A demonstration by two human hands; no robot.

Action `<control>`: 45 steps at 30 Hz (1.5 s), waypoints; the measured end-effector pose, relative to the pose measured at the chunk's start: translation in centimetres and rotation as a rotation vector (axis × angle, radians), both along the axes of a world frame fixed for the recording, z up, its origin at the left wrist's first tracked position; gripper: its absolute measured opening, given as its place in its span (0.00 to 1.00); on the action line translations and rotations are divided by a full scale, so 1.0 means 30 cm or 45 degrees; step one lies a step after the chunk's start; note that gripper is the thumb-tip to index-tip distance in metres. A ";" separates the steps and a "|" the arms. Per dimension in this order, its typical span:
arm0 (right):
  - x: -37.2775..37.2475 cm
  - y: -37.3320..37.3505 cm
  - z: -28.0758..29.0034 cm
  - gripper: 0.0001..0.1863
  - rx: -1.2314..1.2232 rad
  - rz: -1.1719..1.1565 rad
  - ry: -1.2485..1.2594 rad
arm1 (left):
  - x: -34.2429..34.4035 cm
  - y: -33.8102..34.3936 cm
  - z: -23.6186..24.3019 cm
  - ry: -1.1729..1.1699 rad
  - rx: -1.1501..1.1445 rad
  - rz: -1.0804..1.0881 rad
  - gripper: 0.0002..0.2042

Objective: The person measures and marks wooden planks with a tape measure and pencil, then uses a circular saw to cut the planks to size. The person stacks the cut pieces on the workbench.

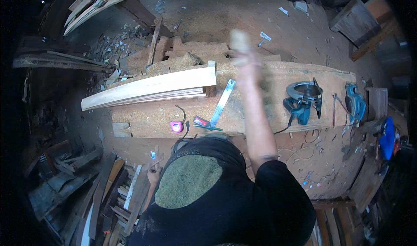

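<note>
My right arm reaches across the wooden bench (pixel 260 102), and my right hand (pixel 247 60) is at its far edge, smeared by motion. A pale block-shaped piece (pixel 239 41), likely wood, is at its fingers and looks gripped. Low beside my body, my left hand (pixel 153 175) is curled, partly hidden by my shirt. Slim wood-coloured pieces (pixel 157 155) stick up by it; whether it holds them is unclear. Pale boards (pixel 152 87) lie stacked on the bench's left part. Near its middle are a metal ruler (pixel 223 101), a pink tape measure (pixel 176 126) and a dark pencil-like stick (pixel 208 127).
A circular saw (pixel 304 100) and a teal power tool (pixel 355 103) sit on the bench's right part. A red-and-black small box (pixel 201 121) lies by the ruler. Scrap wood (pixel 117 194) is heaped at lower left. Cords (pixel 299 154) trail on the floor.
</note>
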State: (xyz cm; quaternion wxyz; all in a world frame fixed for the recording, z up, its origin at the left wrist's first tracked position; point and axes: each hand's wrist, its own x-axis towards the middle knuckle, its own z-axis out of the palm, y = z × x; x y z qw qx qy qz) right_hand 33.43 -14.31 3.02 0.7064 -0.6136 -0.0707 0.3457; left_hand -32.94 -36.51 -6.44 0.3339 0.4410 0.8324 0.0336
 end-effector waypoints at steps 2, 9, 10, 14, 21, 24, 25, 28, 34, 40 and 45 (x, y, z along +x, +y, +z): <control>-0.261 0.073 0.185 0.42 0.130 0.621 -0.091 | 0.000 0.125 0.039 0.029 -0.039 -0.058 0.27; -0.009 0.301 -0.189 0.24 -0.322 0.174 -0.690 | 0.190 0.274 0.234 0.027 0.187 -0.107 0.25; 0.031 0.328 -0.340 0.25 -0.558 0.327 -0.775 | 0.197 0.278 0.247 -0.044 0.202 -0.159 0.24; -0.039 0.338 -0.707 0.30 -0.642 1.067 -1.056 | 0.215 0.165 0.272 -0.173 0.222 -0.033 0.23; -0.122 0.313 -0.829 0.26 -0.477 0.760 -0.495 | -0.051 -0.097 0.107 -0.032 0.003 0.015 0.22; 0.045 0.300 -0.819 0.21 -0.730 0.413 -0.727 | -0.023 -0.118 0.109 -0.071 -0.090 0.093 0.22; 0.160 0.268 -0.826 0.20 -0.666 0.256 -0.639 | -0.020 -0.114 0.110 -0.090 -0.101 0.119 0.22; 0.347 0.193 -0.522 0.11 -0.209 -0.266 -0.327 | -0.017 -0.164 0.132 -0.124 -0.151 0.253 0.21; 0.270 0.092 0.016 0.15 -0.169 -0.472 -0.688 | 0.069 0.041 0.150 -0.403 -0.242 0.508 0.21; -0.638 -0.046 0.183 0.30 0.316 1.407 -0.819 | 0.149 0.263 0.156 -0.468 -0.031 0.278 0.22; -0.801 -0.185 0.102 0.37 0.090 1.772 -0.964 | 0.319 0.426 0.281 -0.095 0.047 -0.512 0.26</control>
